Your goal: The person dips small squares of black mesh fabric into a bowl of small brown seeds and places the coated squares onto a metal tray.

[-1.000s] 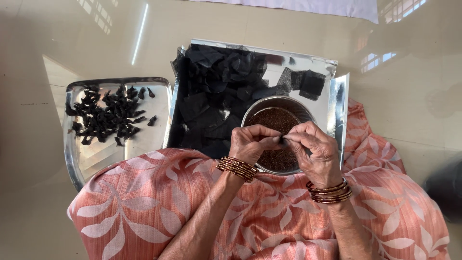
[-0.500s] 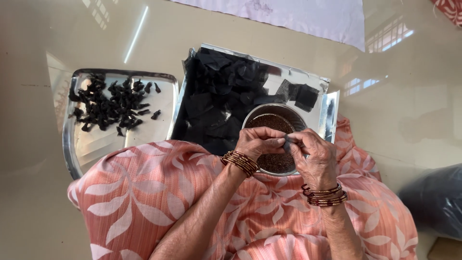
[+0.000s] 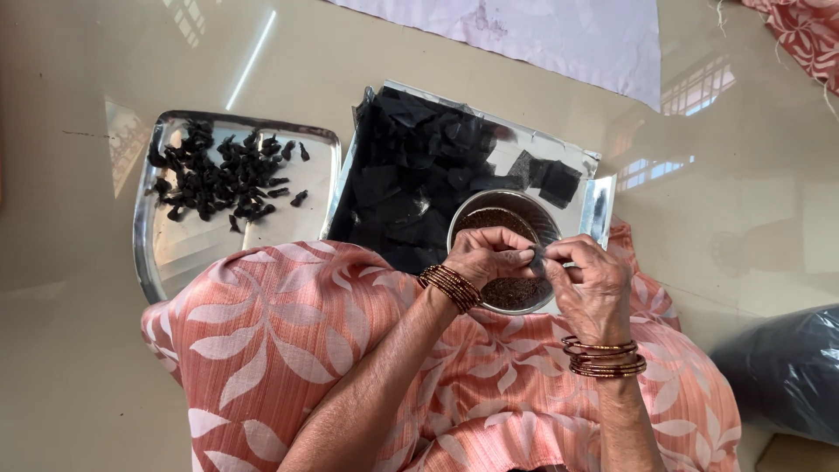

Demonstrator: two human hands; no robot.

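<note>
Left hand (image 3: 486, 255) curled over the round steel bowl (image 3: 549, 229), fingers drawn in, thumb and fingertips pressed onto a small dark piece (image 3: 537, 256); right hand (image 3: 594, 281) meeting it from the other side, fingers bent and closed, thumb and forefinger pinching the same piece; piece held just above the bowl, between the two hands, mostly hidden by the fingertips, shape hard to tell. Copper-coloured bangles (image 3: 450, 288) on the left wrist, a second stack (image 3: 606, 358) on the right.

Bowl filled with a fine dark brown grainy stuff (image 3: 516, 293), standing on the near right part of a rectangular steel tray (image 3: 596, 199); tray heaped with flat black square pieces (image 3: 411, 179), loosely piled, a few lying apart near the far right corner. Second steel tray (image 3: 175, 258) just beside it on the left, holding a scatter of small black twisted bits (image 3: 218, 179) gathered at the far end, near end bare. Both trays on a glossy pale floor (image 3: 79, 367); lap covered in pink cloth with white leaf print (image 3: 288, 341), overlapping the near edges of both trays. White sheet (image 3: 542, 35) beyond the trays; dark plastic bag (image 3: 786, 367) at the right edge.
</note>
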